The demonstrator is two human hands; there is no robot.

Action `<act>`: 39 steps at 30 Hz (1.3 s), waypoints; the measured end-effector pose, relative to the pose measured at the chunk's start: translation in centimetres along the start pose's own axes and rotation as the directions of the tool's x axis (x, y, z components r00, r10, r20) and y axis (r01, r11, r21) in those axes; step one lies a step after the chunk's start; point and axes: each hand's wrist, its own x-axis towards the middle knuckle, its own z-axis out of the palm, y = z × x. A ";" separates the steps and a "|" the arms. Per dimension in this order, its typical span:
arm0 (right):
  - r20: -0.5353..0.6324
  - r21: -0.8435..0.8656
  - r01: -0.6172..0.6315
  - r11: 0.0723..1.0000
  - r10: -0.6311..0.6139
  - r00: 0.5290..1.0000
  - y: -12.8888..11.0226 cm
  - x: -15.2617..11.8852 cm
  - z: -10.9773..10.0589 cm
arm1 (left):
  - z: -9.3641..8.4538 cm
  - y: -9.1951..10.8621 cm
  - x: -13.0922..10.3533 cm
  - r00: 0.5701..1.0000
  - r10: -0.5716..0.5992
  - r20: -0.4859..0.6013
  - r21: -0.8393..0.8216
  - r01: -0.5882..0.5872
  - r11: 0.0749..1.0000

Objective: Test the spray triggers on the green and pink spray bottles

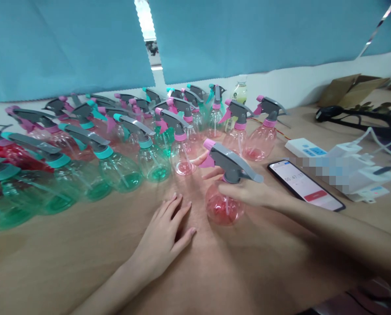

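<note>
A clear spray bottle (224, 210) with a pink tint, a grey spray head and a pink nozzle and trigger stands upright in front of me. My right hand (248, 190) is around it just below the neck, thumb across the front, some fingers reaching out behind. My left hand (164, 232) lies on the tabletop to the left of that bottle, fingers extended and holding nothing. Just beyond the hands is another pink-collared spray bottle (182, 153), beside a green-tinted spray bottle (156, 164) with a turquoise collar.
Several more pink and green spray bottles (119, 173) crowd the left and back of the wooden table (83, 262). On the right lie a phone (305, 183) showing a timer and a power strip (308, 148) with chargers and cables. A cardboard box (349, 89) sits behind, near a drink bottle (240, 91).
</note>
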 end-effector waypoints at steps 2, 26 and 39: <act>-0.010 -0.007 0.000 1.000 -0.001 1.000 -0.1 0.0 0.0 | 0.0 0.0 0.0 1.000 0.002 -0.003 -0.004 -0.002 1.000; -0.067 -0.072 -0.013 0.997 0.008 0.998 1.3 -0.2 0.6 | -0.1 0.3 0.1 1.000 -0.007 0.001 0.005 0.007 1.000; -0.027 -0.026 0.026 0.999 -0.026 0.999 1.3 0.0 0.6 | -0.2 0.3 0.1 1.000 -0.010 0.000 -0.004 0.010 1.000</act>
